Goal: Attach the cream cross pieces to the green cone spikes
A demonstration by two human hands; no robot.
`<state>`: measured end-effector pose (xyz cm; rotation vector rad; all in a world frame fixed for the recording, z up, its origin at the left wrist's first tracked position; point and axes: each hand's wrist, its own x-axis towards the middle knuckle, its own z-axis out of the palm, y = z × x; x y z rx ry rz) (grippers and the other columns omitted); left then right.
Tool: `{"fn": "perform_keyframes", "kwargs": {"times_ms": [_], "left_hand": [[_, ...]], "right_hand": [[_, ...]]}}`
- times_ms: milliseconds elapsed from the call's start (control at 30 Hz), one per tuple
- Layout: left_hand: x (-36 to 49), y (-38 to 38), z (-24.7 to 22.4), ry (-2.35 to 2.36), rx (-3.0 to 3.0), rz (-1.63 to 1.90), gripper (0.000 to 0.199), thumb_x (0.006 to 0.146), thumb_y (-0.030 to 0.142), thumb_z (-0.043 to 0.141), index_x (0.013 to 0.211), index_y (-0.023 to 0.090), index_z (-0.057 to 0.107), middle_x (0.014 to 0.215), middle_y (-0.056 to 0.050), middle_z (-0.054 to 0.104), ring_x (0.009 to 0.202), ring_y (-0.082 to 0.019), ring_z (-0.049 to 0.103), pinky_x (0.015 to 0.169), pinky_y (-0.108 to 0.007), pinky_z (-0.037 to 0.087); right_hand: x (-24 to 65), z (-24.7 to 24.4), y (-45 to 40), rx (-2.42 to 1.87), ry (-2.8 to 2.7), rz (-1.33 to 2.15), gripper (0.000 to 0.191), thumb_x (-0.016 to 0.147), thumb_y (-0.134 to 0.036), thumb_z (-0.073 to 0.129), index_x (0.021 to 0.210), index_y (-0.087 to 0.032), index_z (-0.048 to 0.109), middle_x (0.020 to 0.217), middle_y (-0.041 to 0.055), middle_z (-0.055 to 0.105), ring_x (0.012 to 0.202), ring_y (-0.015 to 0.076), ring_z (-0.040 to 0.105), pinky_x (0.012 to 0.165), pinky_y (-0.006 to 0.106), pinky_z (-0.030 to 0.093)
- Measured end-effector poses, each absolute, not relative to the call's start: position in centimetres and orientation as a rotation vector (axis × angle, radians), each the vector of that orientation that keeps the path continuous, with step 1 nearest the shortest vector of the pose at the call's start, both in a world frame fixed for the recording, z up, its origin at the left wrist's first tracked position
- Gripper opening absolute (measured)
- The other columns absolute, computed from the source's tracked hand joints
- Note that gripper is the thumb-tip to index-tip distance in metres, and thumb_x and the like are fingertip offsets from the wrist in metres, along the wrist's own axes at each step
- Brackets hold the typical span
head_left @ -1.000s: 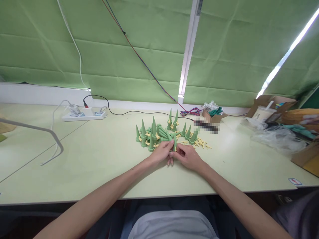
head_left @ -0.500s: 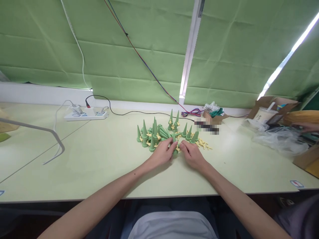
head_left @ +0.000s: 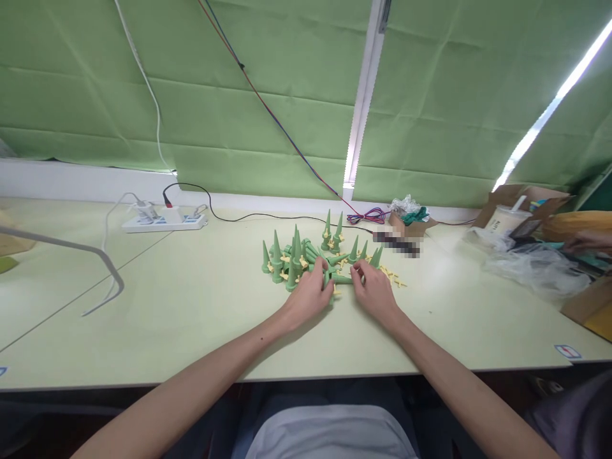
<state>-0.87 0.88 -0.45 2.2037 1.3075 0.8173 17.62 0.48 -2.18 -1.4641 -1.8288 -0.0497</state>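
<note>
We face a green blind (head_left: 296, 64) that stretches from ten o'clock round to two, and in front of it spreads our pale tabletop (head_left: 215, 306). An open cardboard box (head_left: 488, 201) sits between one and two o'clock. Just short of twelve, green cones (head_left: 277, 264) stand upright around others heaped on their sides. A white power strip (head_left: 191, 223) lies between ten and eleven. Our hands are apart at twelve: the left hand (head_left: 308, 292) curls about a green piece that it mostly hides, and we cannot tell how firmly it closes. The right hand (head_left: 374, 290) has its fingertips at the end of a lying cone (head_left: 342, 279) between the two; we cannot tell whether it grips. Loose yellow pieces (head_left: 393, 276) lie scattered beside it, toward one o'clock.
</note>
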Motion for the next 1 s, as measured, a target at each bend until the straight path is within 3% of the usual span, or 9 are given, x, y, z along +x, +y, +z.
{"fn": "perform_keyframes", "kwargs": {"times_ms": [200,433,700,1000], "left_hand": [[-1.05,1.04,-0.55,1.351,2.230,0.775,0.015,0.092,0.031,0.039,0.098,0.020,0.046,0.063,0.001,0.051,0.053,-0.015,0.046,0.051,-0.026,0.029],[-1.19,1.43,-0.86,1.350,2.220,0.728,0.015,0.089,0.022,0.039,0.083,0.019,0.052,0.059,0.000,0.054,0.050,-0.015,0.047,0.049,-0.026,0.027],[-1.07,1.51,-0.91,1.291,2.280,0.805,0.031,0.095,0.038,0.037,0.081,0.019,0.056,0.065,-0.004,0.059,0.058,-0.018,0.052,0.053,-0.027,0.030],[-0.89,1.33,-0.16,1.248,2.340,0.834,0.034,0.097,0.040,0.034,0.084,0.018,0.058,0.062,-0.001,0.058,0.056,-0.016,0.050,0.055,-0.026,0.031]], "right_hand": [[17.79,-2.46,0.71,-1.546,-1.840,-0.087,0.019,0.093,-0.020,0.042,0.097,-0.019,0.060,0.088,0.0058,0.069,0.074,0.0193,0.062,0.065,0.028,0.040],[18.10,-2.77,1.00,-1.603,-1.862,-0.082,0.033,0.088,-0.010,0.042,0.113,-0.018,0.062,0.098,0.0086,0.071,0.084,0.0229,0.066,0.071,0.031,0.045],[18.09,-2.84,0.93,-1.634,-1.878,-0.060,0.038,0.087,-0.007,0.041,0.118,-0.017,0.060,0.109,0.0092,0.070,0.094,0.0234,0.066,0.079,0.033,0.048],[17.84,-2.67,0.75,-1.651,-1.886,-0.082,0.036,0.088,-0.007,0.042,0.118,-0.016,0.059,0.113,0.0099,0.070,0.097,0.0246,0.066,0.078,0.033,0.048]]}}
